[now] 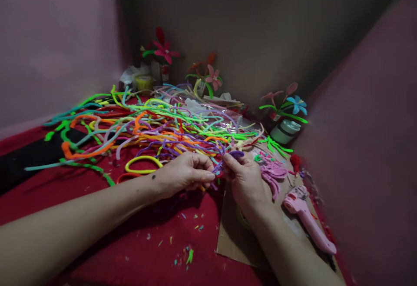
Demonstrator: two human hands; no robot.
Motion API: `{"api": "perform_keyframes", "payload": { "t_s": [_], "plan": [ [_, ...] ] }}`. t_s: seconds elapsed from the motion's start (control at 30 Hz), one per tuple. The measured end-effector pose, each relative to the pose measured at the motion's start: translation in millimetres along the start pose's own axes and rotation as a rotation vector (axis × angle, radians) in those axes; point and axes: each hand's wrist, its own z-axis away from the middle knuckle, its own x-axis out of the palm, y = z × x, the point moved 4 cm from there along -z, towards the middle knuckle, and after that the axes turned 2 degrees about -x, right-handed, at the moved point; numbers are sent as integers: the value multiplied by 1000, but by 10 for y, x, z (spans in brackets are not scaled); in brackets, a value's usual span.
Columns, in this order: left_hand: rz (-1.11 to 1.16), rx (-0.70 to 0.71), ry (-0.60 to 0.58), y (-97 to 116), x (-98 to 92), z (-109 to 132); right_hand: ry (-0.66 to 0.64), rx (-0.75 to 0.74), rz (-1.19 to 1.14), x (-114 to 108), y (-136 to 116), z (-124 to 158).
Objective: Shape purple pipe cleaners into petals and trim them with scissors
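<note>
Both of my hands meet over the front of a heap of pipe cleaners (166, 125) in many colours. My right hand (246, 179) is closed, with a curved purple pipe cleaner (237, 153) held between thumb and fingers and standing out above them. Thumb and forefinger of my left hand (190, 171) are pinched together close beside it, at purple strands near the fingertips. Whether these belong to the same piece is hard to see, since other purple stems lie behind. A yellow loop (143, 159), like a scissor handle, lies by my left wrist.
A pink glue gun (309, 223) rests on cardboard (234, 238) at right, near a bundle of pink pipe cleaners (273, 171). Pipe-cleaner flowers (166, 52) and a pale green jar (286, 130) stand along the back. Small clippings (190, 256) dot the red cloth (143, 251).
</note>
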Motion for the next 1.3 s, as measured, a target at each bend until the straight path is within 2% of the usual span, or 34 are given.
{"api": "perform_keyframes", "payload": {
  "t_s": [0.13,0.27,0.33,0.47,0.6,0.7,0.87,1.0,1.3],
  "plan": [
    [-3,-43,43,-14,25,18,4,52,-67,13,8,-11],
    [-30,-148,53,-89,46,37,97,43,-163,-55,-76,-67],
    [-59,-112,106,-69,9,35,107,59,-192,-74,-107,-84],
    [-8,41,243,30,-99,20,32,90,-173,-17,-84,-32],
    [-44,31,185,34,-46,22,-42,82,-102,73,-47,77],
    [-85,6,187,13,12,37,-66,98,-99,110,-49,132],
    [50,-53,136,-53,39,25,-51,108,-114,120,-17,144],
    [58,-103,81,-89,15,22,-104,93,-82,133,12,124],
    [-31,35,60,-7,-67,14,-115,145,-259,96,54,64]
  ]
}}
